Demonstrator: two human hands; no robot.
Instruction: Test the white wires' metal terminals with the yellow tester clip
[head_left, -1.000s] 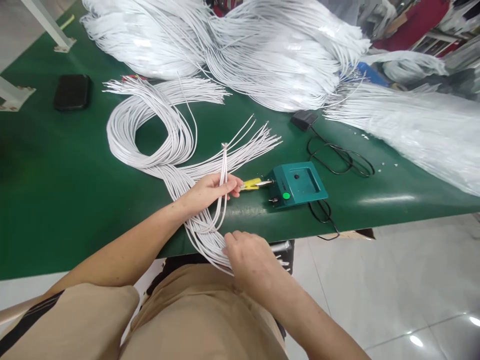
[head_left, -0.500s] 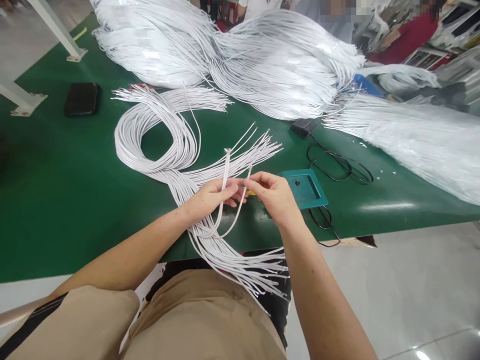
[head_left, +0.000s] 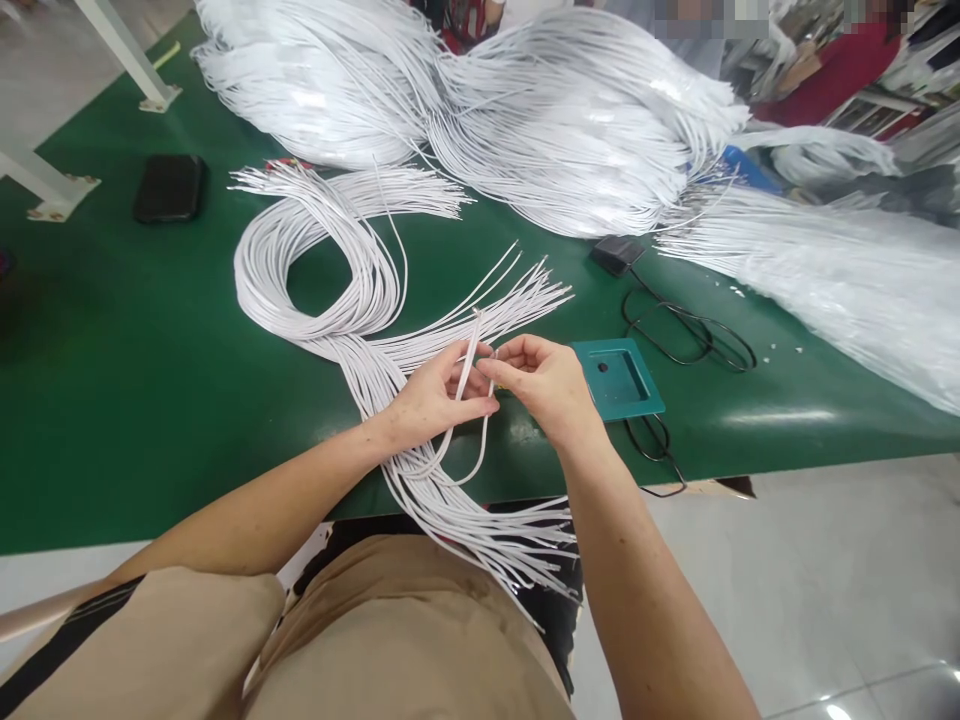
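My left hand (head_left: 431, 400) pinches a small bunch of thin white wires (head_left: 471, 350) that stand upright between its fingers. Just to the right, my right hand (head_left: 544, 385) is closed on one white wire whose loop (head_left: 480, 455) hangs below both hands. The two hands touch above the near edge of the green table (head_left: 112, 400). A larger looped bundle of white wires (head_left: 315, 270) lies on the table behind them, and its loose ends (head_left: 510, 545) trail over the edge onto my lap. A teal box (head_left: 619, 378) sits right of my right hand.
Big heaps of white wires (head_left: 540, 120) cover the far side of the table and the right (head_left: 847, 280). A black pedal (head_left: 616, 255) with a coiled black cord (head_left: 690, 335) lies behind the teal box. A black case (head_left: 169, 187) rests at far left. Another person in red (head_left: 832, 70) is at top right.
My right hand rose from the wire ends at the table edge with one wire and joined my left hand. The wire bunch in my left hand has tilted slightly right.
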